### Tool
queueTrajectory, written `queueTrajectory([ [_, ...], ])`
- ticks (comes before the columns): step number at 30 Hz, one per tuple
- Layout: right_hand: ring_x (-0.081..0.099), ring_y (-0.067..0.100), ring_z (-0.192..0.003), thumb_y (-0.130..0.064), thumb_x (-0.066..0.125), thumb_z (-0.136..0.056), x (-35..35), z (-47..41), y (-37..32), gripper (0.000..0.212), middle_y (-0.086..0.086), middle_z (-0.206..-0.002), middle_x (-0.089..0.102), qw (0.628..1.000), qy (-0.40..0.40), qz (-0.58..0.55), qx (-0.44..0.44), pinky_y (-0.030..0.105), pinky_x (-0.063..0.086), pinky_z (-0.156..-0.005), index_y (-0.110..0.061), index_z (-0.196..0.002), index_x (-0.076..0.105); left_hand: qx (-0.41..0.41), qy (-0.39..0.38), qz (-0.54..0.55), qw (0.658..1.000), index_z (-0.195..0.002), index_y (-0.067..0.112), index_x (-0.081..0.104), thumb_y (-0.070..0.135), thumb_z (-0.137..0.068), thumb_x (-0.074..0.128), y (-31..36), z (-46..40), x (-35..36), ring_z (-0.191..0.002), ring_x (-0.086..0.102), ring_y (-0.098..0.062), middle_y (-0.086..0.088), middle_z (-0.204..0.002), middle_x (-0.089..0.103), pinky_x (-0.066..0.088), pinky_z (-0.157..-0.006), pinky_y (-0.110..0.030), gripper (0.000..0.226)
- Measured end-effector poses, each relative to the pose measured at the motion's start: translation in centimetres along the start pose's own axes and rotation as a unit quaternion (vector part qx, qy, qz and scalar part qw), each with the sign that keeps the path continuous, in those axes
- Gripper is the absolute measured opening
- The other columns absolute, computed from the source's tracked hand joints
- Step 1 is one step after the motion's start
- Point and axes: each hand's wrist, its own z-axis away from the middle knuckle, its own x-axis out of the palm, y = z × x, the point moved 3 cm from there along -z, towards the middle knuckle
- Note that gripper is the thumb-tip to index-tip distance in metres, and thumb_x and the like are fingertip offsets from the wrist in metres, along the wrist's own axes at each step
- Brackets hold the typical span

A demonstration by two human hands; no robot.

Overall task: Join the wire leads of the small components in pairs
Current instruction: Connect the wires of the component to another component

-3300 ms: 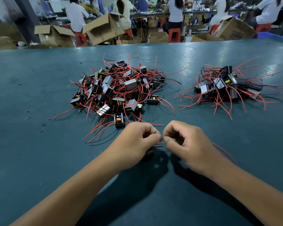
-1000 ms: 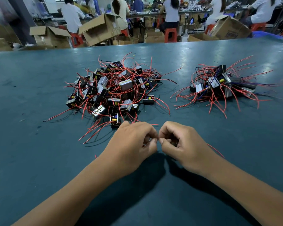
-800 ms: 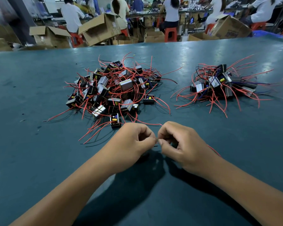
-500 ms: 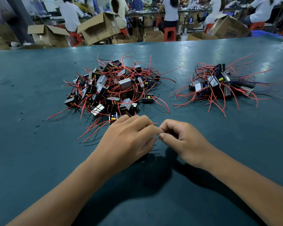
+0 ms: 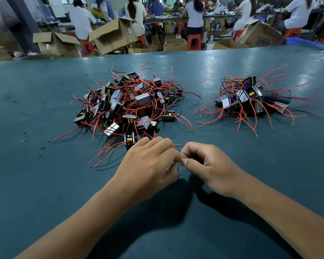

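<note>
While the left hand (image 5: 148,161) and right hand (image 5: 206,163) pinch thin wire leads (image 5: 177,145) together fingertip to fingertip (component hidden underneath), twisting looks underway; next, drop it by the right pile (image 5: 251,101).

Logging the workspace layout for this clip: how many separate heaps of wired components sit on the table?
2. The larger pile lies left of centre, just beyond the left hand; the smaller pile lies further right, beyond the right hand.
</note>
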Motion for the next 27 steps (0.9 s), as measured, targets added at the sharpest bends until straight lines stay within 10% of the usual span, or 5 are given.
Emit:
queueTrajectory([
  [6, 0.044, -0.007, -0.072, -0.009, 0.060, -0.083, -0.1, 0.8, -1.1, 0.005, -0.016, -0.077, 0.046, 0.971, 0.010, 0.194, -0.141, 0.007, 0.033, -0.068, -0.014, -0.084, 0.058, -0.280, -0.127, 0.298, 0.904, -0.075, 0.022, 0.065, 0.032, -0.077, 0.060, -0.9, 0.6, 1.0, -0.059, 0.050, -0.004, 0.011, -0.065, 0.060, 0.043, -0.060, -0.030, 0.012],
  [11, 0.039, -0.004, -0.077, -0.010, 0.061, -0.086, 0.2, 0.8, -1.2, 0.007, -0.014, -0.084, 0.046, 0.956, 0.000, 0.240, -0.171, 0.006, 0.033, -0.075, -0.015, -0.091, 0.060, -0.347, -0.152, 0.420, 0.824, -0.075, 0.004, 0.066, 0.010, -0.091, 0.065, -1.3, 0.8, 1.2, -0.048, 0.037, -0.009, 0.007, -0.053, 0.050, 0.030, -0.045, -0.023, 0.017],
  [27, 0.050, 0.003, -0.060, -0.014, 0.066, -0.090, -0.6, 0.3, -0.1, 0.011, -0.013, -0.066, 0.058, 0.988, 0.064, 0.136, -0.037, 0.010, 0.036, -0.058, -0.019, -0.082, 0.062, -0.202, -0.170, 0.170, 0.950, -0.086, 0.032, 0.059, 0.038, -0.080, 0.074, -2.0, 1.2, 0.5, -0.071, 0.052, -0.005, 0.012, -0.069, 0.055, 0.044, -0.061, -0.031, 0.017],
])
